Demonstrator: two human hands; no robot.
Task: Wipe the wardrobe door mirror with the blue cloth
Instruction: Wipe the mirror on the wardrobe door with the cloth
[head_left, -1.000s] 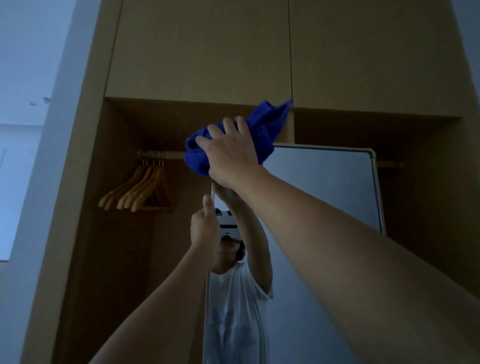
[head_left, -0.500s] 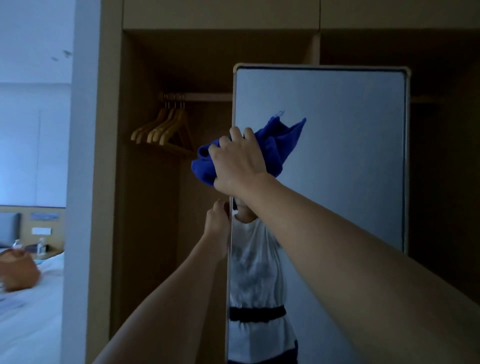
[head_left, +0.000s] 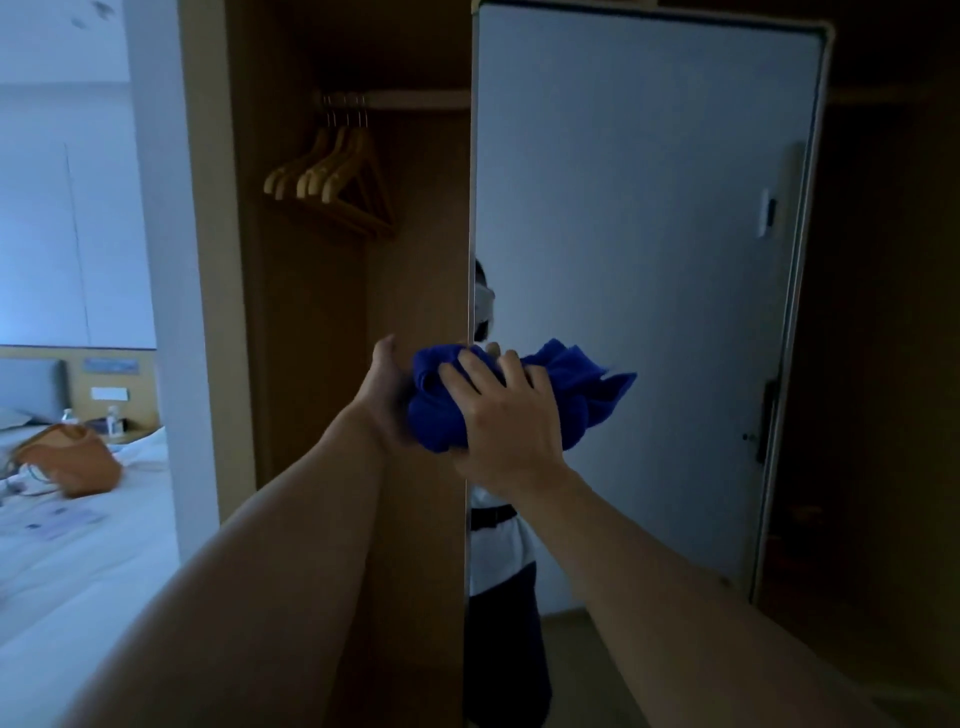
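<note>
Change: the blue cloth (head_left: 519, 395) has come down from the top left corner of the mirror (head_left: 649, 260) to mid-height at centre frame, along the mirror's left edge. Judged: one downward pass of that edge is done; the wide glass toward the right looks not yet covered.

Right hand (head_left: 506, 426): grip spread over the bunched cloth, fingers curled into it, pressing it to the glass.

Left hand (head_left: 387, 384): behind the door edge, beside the cloth; whether it grips the edge cannot be told.

Cloth: soft, thick, crumpled, a loose corner trailing right.

Mirror: tall, flat, smooth, pale rounded frame.

Wooden hangers (head_left: 332, 182): upper left, on a rail inside the wardrobe.
</note>
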